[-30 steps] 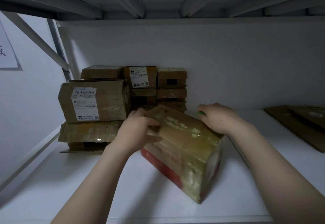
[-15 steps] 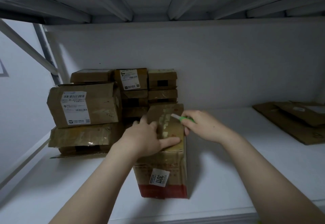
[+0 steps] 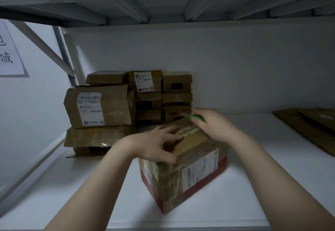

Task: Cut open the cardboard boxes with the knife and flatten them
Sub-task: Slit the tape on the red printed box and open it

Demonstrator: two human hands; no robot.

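The taped cardboard box [image 3: 190, 172] stands centred on the shelf [image 3: 262, 185]. The left hand [image 3: 154, 145] presses its top, fingers spread flat. The right hand [image 3: 215, 125] grasps the green knife [image 3: 196, 117] at the top's far edge, blade toward 10 o'clock, where stacked boxes [image 3: 101, 107] stand; flattened cardboard [image 3: 308, 125] lies at 2 o'clock.

Shelving bay: fixtures and surrounds.
White shelf [image 3: 253, 185] below; grey ribbed underside of upper shelf [image 3: 163, 7] overhead; plain white back wall [image 3: 235, 67] behind. At left, metal upright [image 3: 63, 55] with diagonal brace [image 3: 41, 44] rising to upper left. Paper sign [image 3: 9, 53] with dark characters on side wall, cut off by frame edge.
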